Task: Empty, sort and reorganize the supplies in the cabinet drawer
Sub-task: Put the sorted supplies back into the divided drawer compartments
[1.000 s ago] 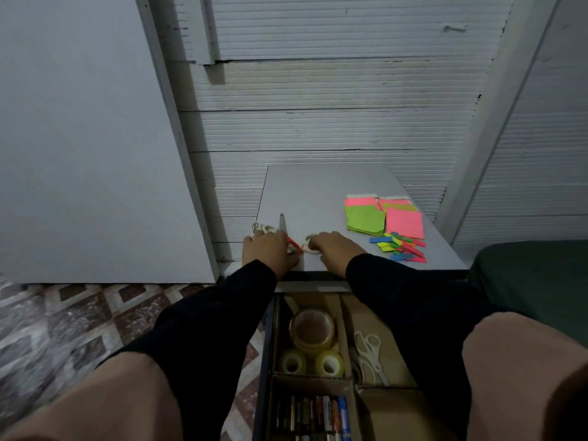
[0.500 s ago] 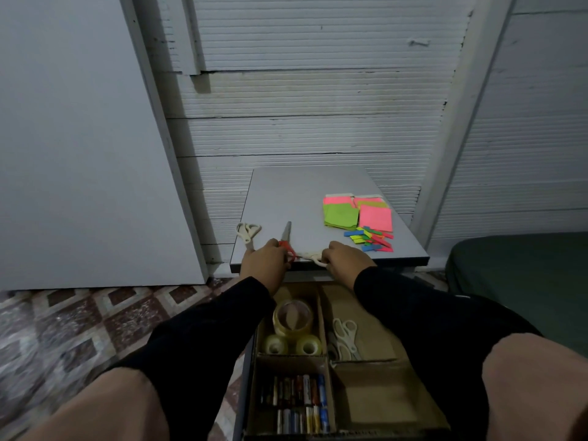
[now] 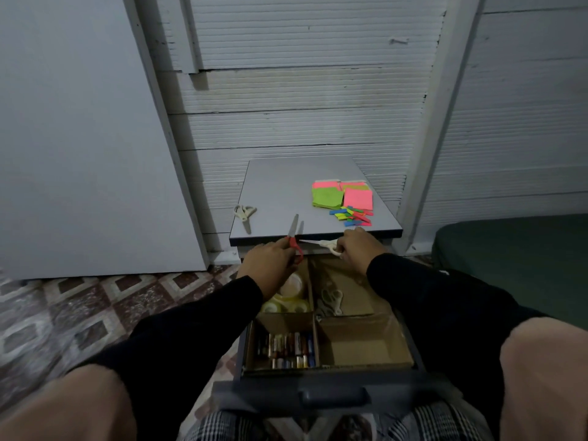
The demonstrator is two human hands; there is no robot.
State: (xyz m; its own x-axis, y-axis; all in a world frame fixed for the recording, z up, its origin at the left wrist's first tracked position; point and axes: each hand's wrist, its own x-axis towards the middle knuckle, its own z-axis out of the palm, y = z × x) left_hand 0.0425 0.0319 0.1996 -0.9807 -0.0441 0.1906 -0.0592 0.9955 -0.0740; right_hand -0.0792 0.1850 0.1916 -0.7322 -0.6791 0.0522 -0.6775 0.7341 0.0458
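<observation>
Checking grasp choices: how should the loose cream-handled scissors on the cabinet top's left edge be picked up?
Take the cream-handled scissors by the handle loops, at the far end. The closed blades point toward the person, so a hand coming from the left, over the grey cabinet top, would likely meet the loops, not the tip.

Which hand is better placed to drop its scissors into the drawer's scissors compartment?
Right, probably. The right hand holds the white scissors almost over the scissors compartment; the left hand with red scissors sits over the tape rolls.
</observation>
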